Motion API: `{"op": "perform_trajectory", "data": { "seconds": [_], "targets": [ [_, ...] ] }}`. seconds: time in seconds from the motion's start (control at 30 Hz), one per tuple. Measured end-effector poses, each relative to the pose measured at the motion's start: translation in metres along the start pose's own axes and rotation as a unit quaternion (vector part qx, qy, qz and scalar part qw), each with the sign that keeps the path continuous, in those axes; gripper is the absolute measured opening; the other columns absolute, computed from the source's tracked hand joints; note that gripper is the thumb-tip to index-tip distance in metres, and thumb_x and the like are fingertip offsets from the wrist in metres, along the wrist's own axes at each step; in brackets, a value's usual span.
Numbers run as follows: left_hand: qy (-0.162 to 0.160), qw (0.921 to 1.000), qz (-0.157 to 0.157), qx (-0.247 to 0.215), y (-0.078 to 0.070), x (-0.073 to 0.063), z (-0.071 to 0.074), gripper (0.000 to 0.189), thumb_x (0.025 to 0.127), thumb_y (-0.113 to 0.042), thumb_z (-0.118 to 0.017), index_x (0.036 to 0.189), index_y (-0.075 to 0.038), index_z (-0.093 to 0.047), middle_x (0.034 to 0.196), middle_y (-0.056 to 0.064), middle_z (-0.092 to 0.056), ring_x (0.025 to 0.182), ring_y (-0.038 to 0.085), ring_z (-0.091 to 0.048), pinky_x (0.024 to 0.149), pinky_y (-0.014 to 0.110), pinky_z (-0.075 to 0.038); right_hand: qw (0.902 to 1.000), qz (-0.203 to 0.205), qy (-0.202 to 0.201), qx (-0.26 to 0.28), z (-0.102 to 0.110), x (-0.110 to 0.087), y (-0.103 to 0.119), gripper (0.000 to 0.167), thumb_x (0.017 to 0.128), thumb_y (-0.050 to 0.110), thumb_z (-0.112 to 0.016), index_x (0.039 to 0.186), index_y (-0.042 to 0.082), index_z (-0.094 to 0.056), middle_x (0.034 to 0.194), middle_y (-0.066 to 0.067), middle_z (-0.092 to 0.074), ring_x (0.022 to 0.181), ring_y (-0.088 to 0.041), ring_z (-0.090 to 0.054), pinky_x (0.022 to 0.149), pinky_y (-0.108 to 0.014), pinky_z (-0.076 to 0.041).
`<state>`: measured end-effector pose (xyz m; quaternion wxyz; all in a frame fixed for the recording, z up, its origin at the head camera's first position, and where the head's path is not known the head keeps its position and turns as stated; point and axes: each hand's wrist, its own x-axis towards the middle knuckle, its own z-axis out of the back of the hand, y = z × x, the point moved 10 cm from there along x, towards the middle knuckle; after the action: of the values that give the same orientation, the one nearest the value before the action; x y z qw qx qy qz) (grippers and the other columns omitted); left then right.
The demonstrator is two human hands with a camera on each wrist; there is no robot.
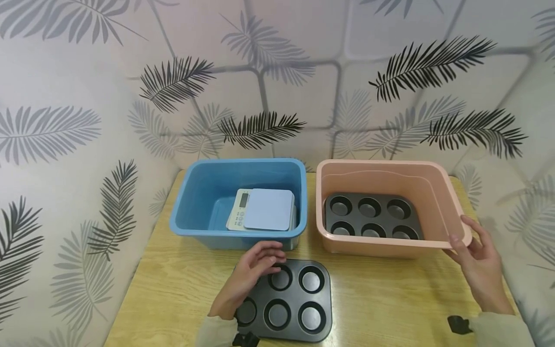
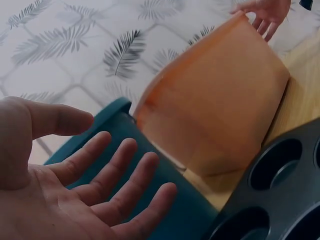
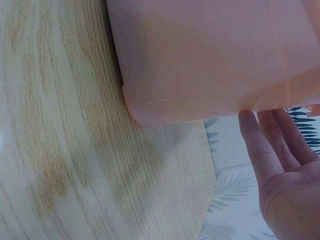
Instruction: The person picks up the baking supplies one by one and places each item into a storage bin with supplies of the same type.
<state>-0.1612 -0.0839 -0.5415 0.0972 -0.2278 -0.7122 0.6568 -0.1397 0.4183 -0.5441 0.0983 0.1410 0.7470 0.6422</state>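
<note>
My right hand [image 1: 481,267] grips the near right corner of a pink plastic bin [image 1: 373,245], thumb on the rim and fingers under it. In the right wrist view, fingertips [image 3: 247,120] touch the bin's outer wall. A dark muffin pan [image 1: 383,219] lies inside this bin. My left hand [image 1: 253,272] is over the left part of another muffin pan [image 1: 295,296], hiding some of its cups. Its fingers are loosely spread in the left wrist view, and the palm holds nothing. Just beyond that hand stands a blue plastic bin [image 1: 208,233].
Inside the blue bin, a kitchen scale [image 1: 269,209] with a pale platform and small display sits toward the right. Both bins stand side by side at the back of the wooden table [image 1: 173,299], near a wall [image 1: 299,29] with leaf-patterned covering.
</note>
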Motion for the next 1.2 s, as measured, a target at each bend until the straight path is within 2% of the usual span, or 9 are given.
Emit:
{"op": "perform_trajectory", "data": {
  "seconds": [0.1,0.27,0.4,0.53,0.63,0.77,0.87,1.2],
  "targets": [
    [-0.014,0.9998,0.01,0.007,0.009,-0.004,0.011,0.045,0.115,-0.014,-0.053,0.155,0.007,-0.048,0.142,0.024,-0.064,0.124,0.013,-0.07,0.106,0.036,-0.06,1.0,0.003,-0.002,-0.004,0.0,0.001,0.0,0.062,0.108,-0.003,-0.061,0.165,0.016,-0.047,0.157,0.003,-0.044,0.117,0.005,-0.067,0.083,-0.016,-0.062],
    [-0.05,0.9977,0.047,0.004,0.025,-0.011,0.031,0.047,0.115,-0.017,-0.054,0.156,0.005,-0.047,0.145,0.029,-0.061,0.127,0.019,-0.07,0.109,0.042,-0.059,1.0,0.008,0.001,0.002,0.0,0.001,0.0,0.062,0.108,-0.005,-0.06,0.165,0.014,-0.047,0.154,0.004,-0.045,0.118,0.003,-0.068,0.083,-0.017,-0.062],
    [-0.07,0.9957,0.06,-0.005,0.033,-0.018,0.044,0.048,0.115,-0.017,-0.054,0.157,0.005,-0.047,0.143,0.024,-0.064,0.124,0.013,-0.071,0.105,0.037,-0.061,1.0,0.004,0.001,-0.004,0.0,0.001,-0.001,0.062,0.108,-0.003,-0.061,0.165,0.016,-0.047,0.16,0.002,-0.041,0.119,0.004,-0.067,0.084,-0.016,-0.062],
    [-0.081,0.9947,0.062,-0.011,0.037,-0.025,0.055,0.051,0.115,-0.017,-0.054,0.158,0.008,-0.043,0.14,0.018,-0.067,0.121,0.008,-0.072,0.101,0.033,-0.061,1.0,0.003,0.001,-0.007,0.0,0.0,-0.001,0.062,0.108,-0.003,-0.061,0.166,0.016,-0.046,0.161,0.001,-0.041,0.119,0.005,-0.067,0.084,-0.016,-0.062],
    [-0.092,0.9933,0.068,-0.013,0.039,-0.029,0.063,0.053,0.115,-0.018,-0.054,0.159,0.008,-0.041,0.14,0.018,-0.068,0.121,0.01,-0.072,0.102,0.035,-0.062,1.0,0.005,0.001,-0.005,0.001,0.0,-0.001,0.062,0.108,-0.003,-0.06,0.166,0.016,-0.046,0.162,0.0,-0.04,0.119,0.004,-0.066,0.084,-0.016,-0.062],
    [-0.116,0.9895,0.085,-0.008,0.044,-0.035,0.074,0.051,0.115,-0.018,-0.054,0.16,0.005,-0.044,0.143,0.021,-0.066,0.121,0.012,-0.072,0.102,0.038,-0.062,1.0,0.006,0.001,-0.005,0.002,0.0,-0.003,0.062,0.108,-0.004,-0.06,0.166,0.015,-0.046,0.161,0.002,-0.041,0.12,0.004,-0.066,0.084,-0.016,-0.062],
    [-0.135,0.9863,0.095,-0.003,0.047,-0.038,0.081,0.05,0.115,-0.017,-0.054,0.16,0.003,-0.046,0.144,0.024,-0.065,0.12,0.012,-0.072,0.099,0.035,-0.062,1.0,0.005,0.001,-0.005,0.003,0.0,-0.004,0.062,0.108,-0.004,-0.06,0.166,0.015,-0.046,0.159,0.004,-0.042,0.12,0.004,-0.066,0.083,-0.016,-0.062],
    [-0.191,0.9756,0.107,-0.006,0.054,-0.052,0.099,0.043,0.112,-0.013,-0.057,0.153,-0.002,-0.055,0.14,0.021,-0.069,0.116,0.016,-0.073,0.093,0.033,-0.062,0.9999,0.009,0.0,-0.006,0.001,-0.001,0.0,0.062,0.108,-0.004,-0.06,0.165,0.015,-0.047,0.157,0.003,-0.043,0.121,0.003,-0.065,0.083,-0.016,-0.062]
  ]
}}
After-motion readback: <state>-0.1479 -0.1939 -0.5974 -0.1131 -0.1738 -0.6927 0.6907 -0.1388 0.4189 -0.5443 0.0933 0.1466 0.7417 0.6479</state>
